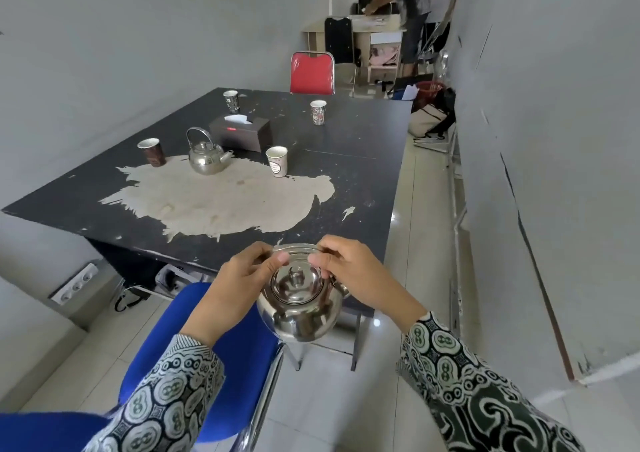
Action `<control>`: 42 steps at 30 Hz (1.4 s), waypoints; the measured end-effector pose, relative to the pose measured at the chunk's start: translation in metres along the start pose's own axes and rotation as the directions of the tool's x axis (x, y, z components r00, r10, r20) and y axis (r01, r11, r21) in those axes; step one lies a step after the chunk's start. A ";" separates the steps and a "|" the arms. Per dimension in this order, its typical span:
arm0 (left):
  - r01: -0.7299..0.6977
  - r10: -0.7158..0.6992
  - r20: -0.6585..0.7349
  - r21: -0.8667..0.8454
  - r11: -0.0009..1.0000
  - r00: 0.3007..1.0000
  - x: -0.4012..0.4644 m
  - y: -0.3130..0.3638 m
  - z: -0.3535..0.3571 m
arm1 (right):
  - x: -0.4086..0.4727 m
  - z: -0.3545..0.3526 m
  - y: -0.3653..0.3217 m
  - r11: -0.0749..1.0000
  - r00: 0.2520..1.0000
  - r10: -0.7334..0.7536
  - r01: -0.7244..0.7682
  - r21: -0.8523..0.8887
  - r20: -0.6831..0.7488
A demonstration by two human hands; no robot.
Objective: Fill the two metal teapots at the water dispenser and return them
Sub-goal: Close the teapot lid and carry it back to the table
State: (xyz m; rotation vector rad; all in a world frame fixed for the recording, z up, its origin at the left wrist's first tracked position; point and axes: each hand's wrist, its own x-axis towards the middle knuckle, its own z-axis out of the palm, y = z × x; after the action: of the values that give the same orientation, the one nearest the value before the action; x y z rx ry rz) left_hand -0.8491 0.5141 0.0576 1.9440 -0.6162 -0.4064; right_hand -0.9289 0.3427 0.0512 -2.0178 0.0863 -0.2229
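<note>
Just off the table's near edge, both hands, left and right, pinch one teapot's handle, probably to steady it, while the other teapot waits mid-table

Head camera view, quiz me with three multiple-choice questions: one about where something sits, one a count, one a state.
1. Where does the second shiny metal teapot stand?
A on the black worn table
B on the red chair
C on the floor

2. How many paper cups stand on the table?
A two
B four
C six

3. The held round steel teapot has its lid:
A on
B off
C missing

Answers: 1 A, beside the dark tissue box. 2 B, four around the box. 3 A, left hand and right hand grip its handle above the seated lid.
</note>
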 end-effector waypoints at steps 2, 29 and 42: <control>-0.004 0.004 0.008 0.007 1.000 1.000 0.032 -0.001 0.011 | 0.026 -0.020 0.018 1.000 1.000 0.001 -0.001 0.000 0.011; 0.239 -0.281 -0.297 -0.171 0.956 0.913 0.309 -0.054 0.063 | 0.322 -0.109 0.165 0.995 0.895 0.012 -0.057 0.086 0.447; 0.239 -0.332 -0.515 -0.239 0.941 0.790 0.432 -0.021 0.107 | 0.441 -0.196 0.199 0.990 0.754 -0.050 -0.049 0.131 0.655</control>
State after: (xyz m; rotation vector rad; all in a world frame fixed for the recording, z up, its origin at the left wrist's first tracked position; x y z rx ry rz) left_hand -0.5501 0.1916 -0.0128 1.8751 0.0924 -0.0590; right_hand -0.5279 0.0114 0.0089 -1.8448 -0.3717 0.4859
